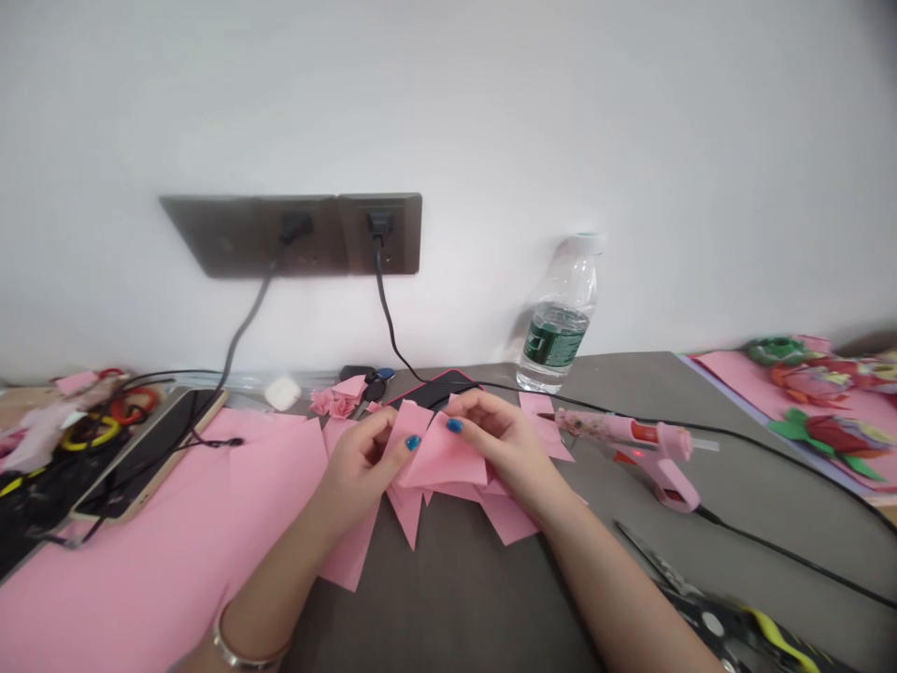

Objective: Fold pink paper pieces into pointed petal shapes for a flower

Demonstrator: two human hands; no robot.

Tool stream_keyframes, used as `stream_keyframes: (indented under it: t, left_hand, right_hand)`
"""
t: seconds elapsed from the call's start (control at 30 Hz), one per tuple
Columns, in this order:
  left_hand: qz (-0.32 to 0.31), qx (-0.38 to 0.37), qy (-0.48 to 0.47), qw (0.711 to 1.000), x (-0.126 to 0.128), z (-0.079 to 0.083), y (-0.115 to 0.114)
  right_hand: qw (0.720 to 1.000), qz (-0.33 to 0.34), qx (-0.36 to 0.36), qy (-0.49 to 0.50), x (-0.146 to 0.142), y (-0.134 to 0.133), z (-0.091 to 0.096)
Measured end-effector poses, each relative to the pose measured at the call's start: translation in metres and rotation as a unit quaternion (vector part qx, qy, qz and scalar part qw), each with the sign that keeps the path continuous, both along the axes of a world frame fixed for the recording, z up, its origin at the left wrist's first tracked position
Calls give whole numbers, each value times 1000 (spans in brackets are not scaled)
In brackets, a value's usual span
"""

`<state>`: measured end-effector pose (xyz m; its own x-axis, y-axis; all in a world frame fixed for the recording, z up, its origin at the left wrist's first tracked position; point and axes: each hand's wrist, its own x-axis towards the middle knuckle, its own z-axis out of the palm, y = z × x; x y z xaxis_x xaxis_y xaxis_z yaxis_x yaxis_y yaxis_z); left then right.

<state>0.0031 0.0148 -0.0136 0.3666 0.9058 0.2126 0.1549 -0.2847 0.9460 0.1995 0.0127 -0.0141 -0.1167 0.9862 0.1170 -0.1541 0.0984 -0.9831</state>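
Between my two hands is a piece of pink paper (448, 456), creased and held up over the table. My left hand (368, 455) pinches its left edge between thumb and fingers. On the other side, my right hand (499, 437) grips the upper right edge, thumb in front. Several loose pink paper pieces (508, 517) lie beneath and around the hands. Small folded pink paper flowers (339, 400) sit just beyond my left hand. A dark phone-like slab with a red edge (448, 381) is partly hidden behind the fingers.
To the right lie a pink glue gun (648, 449) with its cord and dark pliers-like tools (721, 612). A water bottle (559, 318) leans by the wall. At left are large pink sheets (182, 533) and a phone (150, 453). Paper flowers (845, 435) rest far right. Black cables cross the table.
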Motion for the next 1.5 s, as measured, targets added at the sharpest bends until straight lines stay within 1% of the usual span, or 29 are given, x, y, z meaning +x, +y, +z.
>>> stream_keyframes:
  t: [0.07, 0.1, 0.17, 0.23, 0.3, 0.43, 0.57, 0.7, 0.77, 0.87, 1.07, 1.2, 1.3, 1.4, 1.5]
  left_hand:
    - [38, 13, -4, 999, -1, -1, 0]
    - [59, 21, -7, 998, -1, -2, 0]
    - [92, 40, -11, 995, -1, -4, 0]
    - [109, 59, -13, 992, -1, -5, 0]
    - [106, 66, -18, 992, 0, -5, -1]
    - [71, 32, -30, 997, 3, -3, -3]
    - [42, -6, -51, 998, 5, 0, -4]
    - [-27, -72, -61, 995, 4, -1, -4]
    - [-42, -85, -50, 994, 3, -3, -5]
    - [-18, -64, -42, 997, 2, -5, -5]
    - [35, 19, -39, 998, 5, -3, -6]
    - [80, 21, -89, 993, 5, 0, -7]
    - [112, 27, -105, 988, 3, -1, -5]
    - [139, 41, -79, 986, -1, -2, -2]
    - [172, 58, -10, 983, -4, -2, 2]
  right_hand:
    - [999, -1, -33, 43, 0, 0, -2]
    - [996, 9, -59, 66, -1, 0, -3]
    - [984, 52, -120, 118, -3, -2, -4]
    - [968, 92, -166, 167, -6, -3, -5]
    - [955, 98, -187, 211, -9, -3, -5]
    - [948, 57, -194, 247, -12, -3, -5]
    - [949, 61, -186, 246, -14, -3, -8]
    - [959, 30, -163, 231, -12, -4, -8]
    - [966, 16, -152, 208, -11, -4, -6]
    - [970, -4, -152, 188, -9, -4, -5]
    - [960, -14, -186, 207, -9, -2, -8]
    - [953, -45, -192, 231, -6, 0, -6]
    - [948, -77, -185, 248, -5, 2, -2]
    - [948, -87, -175, 250, -4, 3, -1]
    - [955, -76, -162, 236, -4, 3, -2]
